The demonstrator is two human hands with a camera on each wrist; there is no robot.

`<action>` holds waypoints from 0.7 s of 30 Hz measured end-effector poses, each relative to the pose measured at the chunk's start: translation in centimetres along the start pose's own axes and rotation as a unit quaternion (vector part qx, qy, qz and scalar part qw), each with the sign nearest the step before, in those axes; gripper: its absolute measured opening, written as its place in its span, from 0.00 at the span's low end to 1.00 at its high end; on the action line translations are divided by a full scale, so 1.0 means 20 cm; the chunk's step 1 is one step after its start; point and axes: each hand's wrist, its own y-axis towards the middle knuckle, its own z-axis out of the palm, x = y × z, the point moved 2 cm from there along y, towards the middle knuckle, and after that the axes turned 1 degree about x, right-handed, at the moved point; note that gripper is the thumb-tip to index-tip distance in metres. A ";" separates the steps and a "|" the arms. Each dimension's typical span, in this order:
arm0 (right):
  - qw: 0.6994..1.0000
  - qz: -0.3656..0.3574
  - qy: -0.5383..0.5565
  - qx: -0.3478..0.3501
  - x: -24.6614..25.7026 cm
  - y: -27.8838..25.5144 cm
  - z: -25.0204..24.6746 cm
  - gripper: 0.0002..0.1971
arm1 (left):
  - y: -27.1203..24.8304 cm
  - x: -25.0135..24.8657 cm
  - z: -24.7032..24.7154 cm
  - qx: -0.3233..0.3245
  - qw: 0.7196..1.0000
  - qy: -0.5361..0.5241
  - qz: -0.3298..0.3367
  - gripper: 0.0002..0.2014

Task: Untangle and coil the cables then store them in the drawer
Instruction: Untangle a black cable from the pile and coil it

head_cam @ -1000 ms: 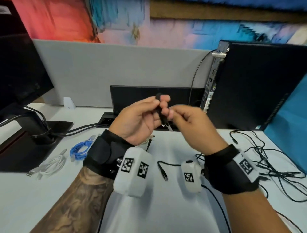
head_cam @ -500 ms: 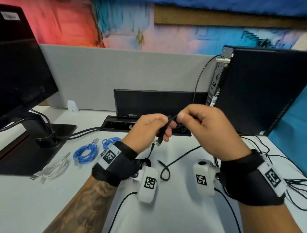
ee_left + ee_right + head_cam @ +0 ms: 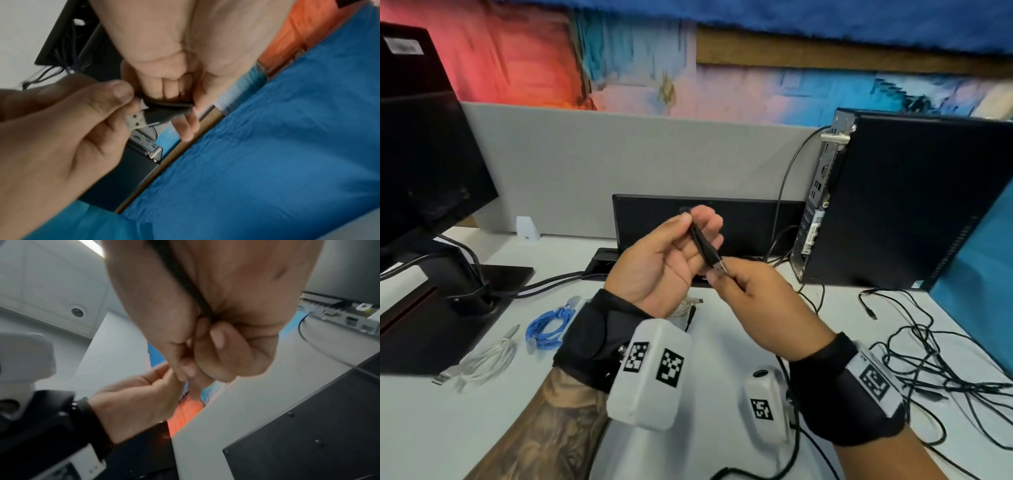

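1. Holding a folded black cable (image 3: 702, 240) above the tabletop (image 3: 482, 421), the left hand (image 3: 664, 263) has thumb and fingers curled around the bundle, palm up.
2. Right hand (image 3: 753, 301): fingertips pinched on the cable's USB plug (image 3: 136, 121), touching the left hand's fingers.
3. Tangled black cables (image 3: 935, 359): loose on the tabletop at right, well apart from both hands.
4. Blue cable (image 3: 548, 325): coiled, lying on the tabletop at left, just beside the left wrist.
5. White cable (image 3: 482, 363): coiled, near the blue one, beside the monitor base (image 3: 431, 315).
6. Black computer case (image 3: 907, 202): upright at rear right.
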 end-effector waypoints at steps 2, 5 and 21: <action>0.998 0.019 -0.052 0.039 0.01 -0.01 0.00 0.15 | 0.01 0.01 -0.02 -0.029 0.999 0.004 0.033 0.10; 0.992 0.009 -0.091 0.091 0.04 -0.05 -0.02 0.20 | 0.02 0.01 -0.06 -0.065 0.987 0.095 0.108 0.09; 0.993 -0.012 -0.035 -0.109 -0.15 0.01 -0.09 0.11 | -0.01 0.04 -0.04 0.120 0.973 0.173 -0.091 0.12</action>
